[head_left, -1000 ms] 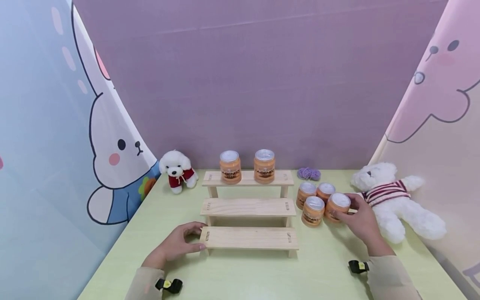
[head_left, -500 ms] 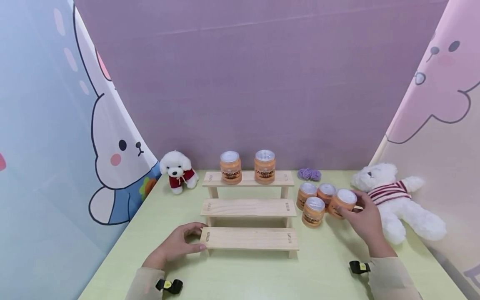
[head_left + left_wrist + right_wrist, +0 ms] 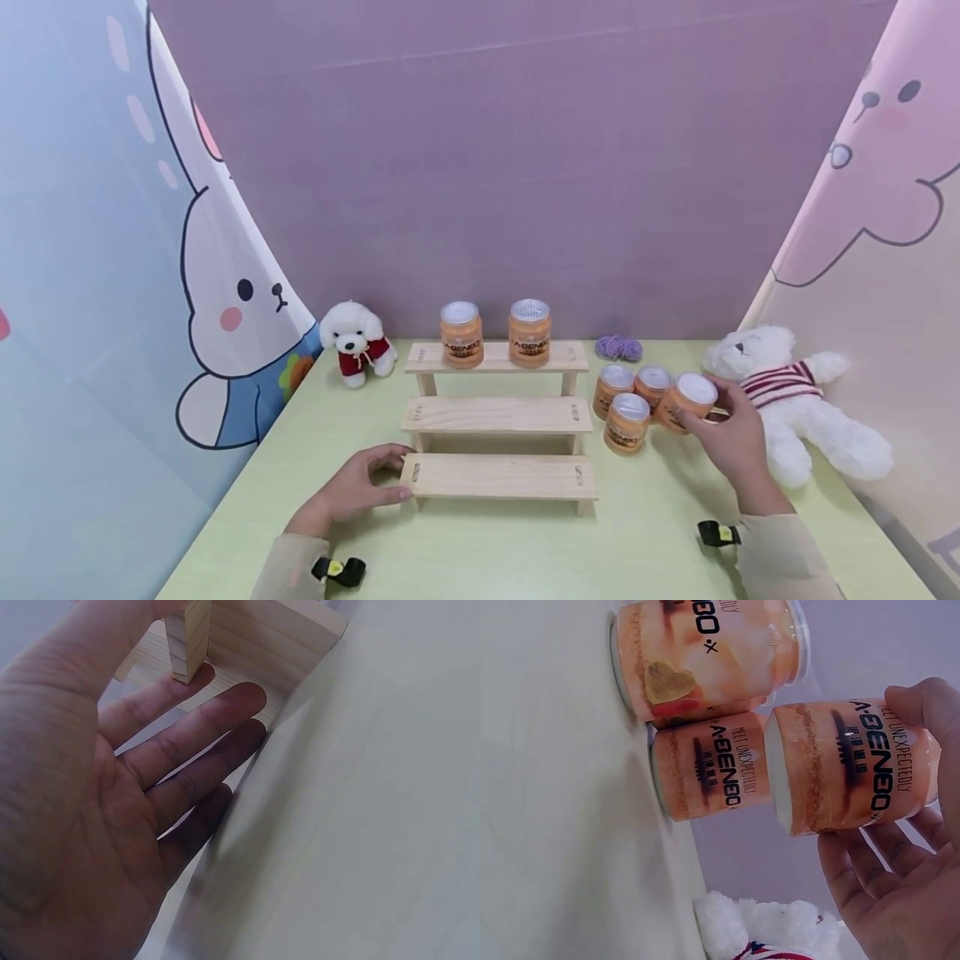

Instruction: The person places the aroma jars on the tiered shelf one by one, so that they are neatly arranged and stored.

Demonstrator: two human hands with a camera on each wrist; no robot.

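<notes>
My right hand [image 3: 731, 437] holds an orange jar [image 3: 686, 402] with a clear lid, thumb on one side and fingers on the other. In the right wrist view this jar's pale base [image 3: 780, 776] is raised off the table. Three matching jars stand beside it, among them a front jar [image 3: 627, 423]. A three-tier wooden step shelf [image 3: 498, 477] is in the middle, with two jars on its top tier, a left jar [image 3: 462, 335] and a right jar [image 3: 529, 333]. My left hand [image 3: 363, 479] grips the left end of the lowest tier, with fingers near a shelf leg [image 3: 187, 645].
A white toy dog [image 3: 358, 342] in a red top sits behind the shelf's left side. On the right lies a white teddy bear [image 3: 787, 400] in a striped top. Purple yarn [image 3: 618, 347] lies at the back of the pale green table [image 3: 517, 554].
My right hand has moved slightly right and up, raising the orange jar off the table and away from the other jars. The left hand stays at the shelf's end.
</notes>
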